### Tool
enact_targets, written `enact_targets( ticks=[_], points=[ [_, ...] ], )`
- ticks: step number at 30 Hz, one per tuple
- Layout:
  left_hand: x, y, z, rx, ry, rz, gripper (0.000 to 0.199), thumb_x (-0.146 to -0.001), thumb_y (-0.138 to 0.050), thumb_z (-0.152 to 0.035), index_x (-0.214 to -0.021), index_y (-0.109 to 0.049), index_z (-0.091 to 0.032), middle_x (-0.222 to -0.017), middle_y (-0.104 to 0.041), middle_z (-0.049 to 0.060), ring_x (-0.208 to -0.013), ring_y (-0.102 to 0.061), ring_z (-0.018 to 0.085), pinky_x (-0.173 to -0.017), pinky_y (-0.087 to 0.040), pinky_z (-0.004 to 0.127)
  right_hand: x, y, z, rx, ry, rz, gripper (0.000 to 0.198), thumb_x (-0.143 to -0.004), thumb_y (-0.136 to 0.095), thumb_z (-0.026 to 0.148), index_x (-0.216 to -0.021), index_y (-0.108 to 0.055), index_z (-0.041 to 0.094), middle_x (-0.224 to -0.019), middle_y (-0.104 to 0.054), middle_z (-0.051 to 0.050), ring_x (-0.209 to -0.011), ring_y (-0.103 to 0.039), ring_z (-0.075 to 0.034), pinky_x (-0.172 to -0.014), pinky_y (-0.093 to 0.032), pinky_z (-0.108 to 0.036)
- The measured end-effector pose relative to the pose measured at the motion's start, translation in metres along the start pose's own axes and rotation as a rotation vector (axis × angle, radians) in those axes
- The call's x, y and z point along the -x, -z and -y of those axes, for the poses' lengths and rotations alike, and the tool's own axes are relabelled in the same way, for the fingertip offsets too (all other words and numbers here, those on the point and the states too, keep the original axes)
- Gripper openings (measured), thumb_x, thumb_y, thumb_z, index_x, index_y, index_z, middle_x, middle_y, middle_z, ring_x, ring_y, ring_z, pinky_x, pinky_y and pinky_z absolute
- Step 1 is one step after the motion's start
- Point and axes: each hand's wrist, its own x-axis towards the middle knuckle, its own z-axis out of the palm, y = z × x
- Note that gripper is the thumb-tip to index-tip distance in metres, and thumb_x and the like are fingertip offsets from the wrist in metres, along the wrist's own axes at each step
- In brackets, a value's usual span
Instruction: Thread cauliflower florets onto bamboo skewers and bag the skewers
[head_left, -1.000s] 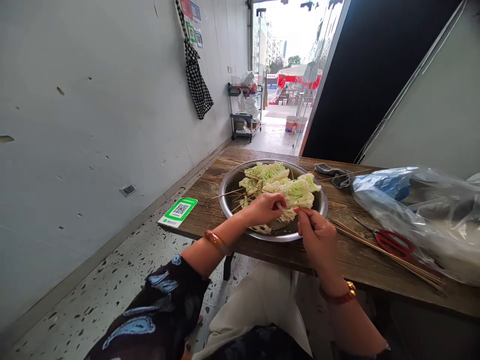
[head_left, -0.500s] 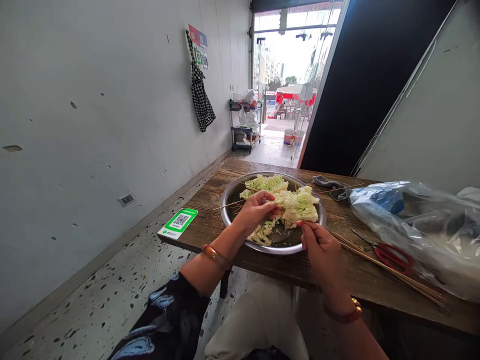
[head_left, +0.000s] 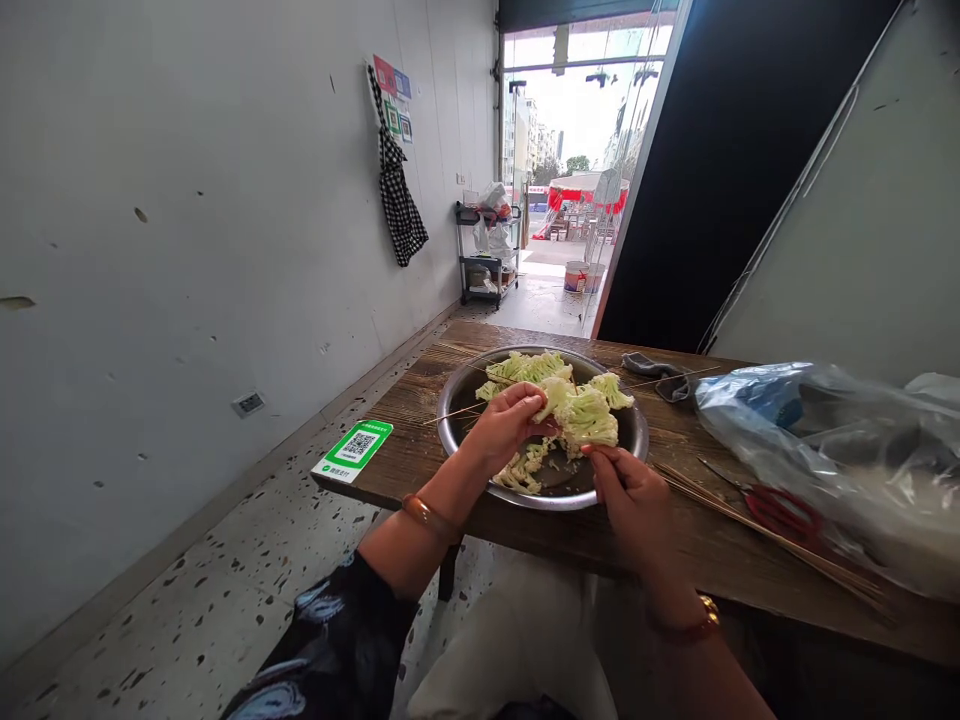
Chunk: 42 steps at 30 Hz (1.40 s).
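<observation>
My left hand (head_left: 517,415) is closed on a pale green-white cauliflower floret (head_left: 556,398), fingers pinching its left side. More cauliflower (head_left: 592,418) hangs beside it over a round metal basin (head_left: 640,440). My right hand (head_left: 626,480) is closed in a pinch just under the lower edge of these florets; whatever lies between its fingertips is hidden. Inside the basin, skewered cauliflower (head_left: 525,366) lies at the back and loose pieces (head_left: 523,468) with crumbs at the front. Thin wooden skewers (head_left: 457,413) stick out over the basin's rim.
The wooden table (head_left: 409,395) carries a QR-code card (head_left: 358,447) at its left corner. On the right are a bundle of skewers (head_left: 780,540), red-handled scissors (head_left: 784,512), a dark grey cloth (head_left: 660,375) and a clear plastic bag (head_left: 832,440). A shelf cart (head_left: 487,262) stands near the doorway.
The cauliflower between my hands has turned and shifted slightly left, so the florets sit differently. My right hand has moved a little left with it, closer to my left hand.
</observation>
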Motion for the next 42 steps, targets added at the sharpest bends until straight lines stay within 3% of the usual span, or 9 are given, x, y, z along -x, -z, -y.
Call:
enact_targets(
  ticks=[4,9,12,16,23,26,29,35,42],
  points=[
    [-0.001,0.002,0.002,-0.039,-0.015,-0.005,0.035,-0.066,-0.08,-0.032,-0.087,-0.058,-0.014,-0.072,-0.06,-0.002,-0.064,-0.062,0.01,-0.064,-0.056,0.027,-0.001,0.0,-0.002,-0.008,0.018,0.001,0.035,-0.089,-0.053,0.044,-0.094,-0.075,0.018,-0.062,-0.064,-0.001,-0.057,-0.054,-0.015,-0.055,-0.041,-0.025],
    [0.001,0.001,0.0,-0.049,0.016,-0.001,0.076,-0.062,-0.083,-0.027,-0.13,-0.05,-0.023,-0.072,-0.061,-0.004,-0.064,-0.061,0.009,-0.065,-0.052,0.025,-0.001,0.001,-0.001,0.0,0.02,0.018,0.034,-0.089,-0.053,0.044,-0.094,-0.075,0.018,-0.058,-0.06,0.001,-0.054,-0.051,-0.014,-0.054,-0.04,-0.026],
    [0.001,0.001,0.0,-0.084,0.015,0.011,0.061,-0.063,-0.082,-0.031,-0.118,-0.06,-0.016,-0.074,-0.062,-0.002,-0.064,-0.059,0.008,-0.063,-0.049,0.022,-0.001,0.001,-0.001,-0.005,0.019,0.028,0.035,-0.09,-0.052,0.044,-0.093,-0.075,0.018,-0.055,-0.056,0.002,-0.054,-0.05,-0.014,-0.055,-0.04,-0.026],
    [-0.001,0.001,0.004,-0.18,-0.025,-0.1,0.046,-0.061,-0.082,-0.036,-0.095,-0.063,-0.012,-0.075,-0.062,-0.001,-0.059,-0.057,0.007,-0.054,-0.045,0.02,0.0,0.002,0.0,-0.028,0.007,0.029,0.034,-0.09,-0.053,0.044,-0.095,-0.074,0.018,-0.055,-0.054,0.003,-0.054,-0.05,-0.014,-0.055,-0.039,-0.026],
    [-0.002,0.001,0.008,-0.245,-0.116,-0.239,0.041,-0.068,-0.076,-0.034,-0.095,-0.052,-0.017,-0.055,-0.048,-0.01,-0.041,-0.041,0.002,-0.041,-0.029,0.014,0.002,0.005,-0.003,-0.097,-0.066,0.066,0.035,-0.089,-0.054,0.045,-0.099,-0.073,0.017,-0.053,-0.049,0.005,-0.051,-0.047,-0.012,-0.052,-0.037,-0.024],
    [-0.002,-0.001,0.006,-0.185,-0.132,-0.207,0.048,-0.071,-0.073,-0.032,-0.112,-0.052,-0.017,-0.055,-0.053,-0.008,-0.045,-0.048,0.006,-0.044,-0.038,0.016,0.001,0.009,-0.008,-0.153,-0.074,0.106,0.036,-0.09,-0.053,0.045,-0.1,-0.072,0.016,-0.051,-0.046,0.006,-0.049,-0.045,-0.011,-0.05,-0.035,-0.024],
    [-0.001,-0.003,0.004,-0.1,-0.139,-0.208,0.047,-0.068,-0.073,-0.029,-0.109,-0.054,-0.016,-0.06,-0.058,-0.004,-0.055,-0.058,0.01,-0.054,-0.049,0.022,-0.001,0.014,-0.01,-0.135,-0.05,0.186,0.035,-0.091,-0.052,0.045,-0.099,-0.072,0.017,-0.05,-0.045,0.006,-0.048,-0.044,-0.011,-0.05,-0.034,-0.023],
    [-0.002,-0.004,0.001,-0.034,-0.167,-0.317,0.034,-0.065,-0.071,-0.024,-0.093,-0.052,-0.016,-0.066,-0.061,-0.003,-0.052,-0.059,0.009,-0.05,-0.045,0.019,-0.004,0.015,0.0,0.102,0.098,0.277,0.031,-0.091,-0.052,0.04,-0.089,-0.075,0.019,-0.054,-0.055,0.002,-0.053,-0.052,-0.014,-0.056,-0.039,-0.025],
    [-0.004,-0.001,0.002,-0.002,-0.182,-0.323,0.034,-0.063,-0.073,-0.024,-0.088,-0.052,-0.015,-0.065,-0.061,-0.002,-0.048,-0.055,0.007,-0.044,-0.037,0.017,-0.007,0.01,-0.003,0.115,0.134,0.268,0.03,-0.092,-0.051,0.04,-0.09,-0.075,0.021,-0.084,-0.074,-0.003,-0.071,-0.065,-0.018,-0.066,-0.046,-0.026]
  ],
)
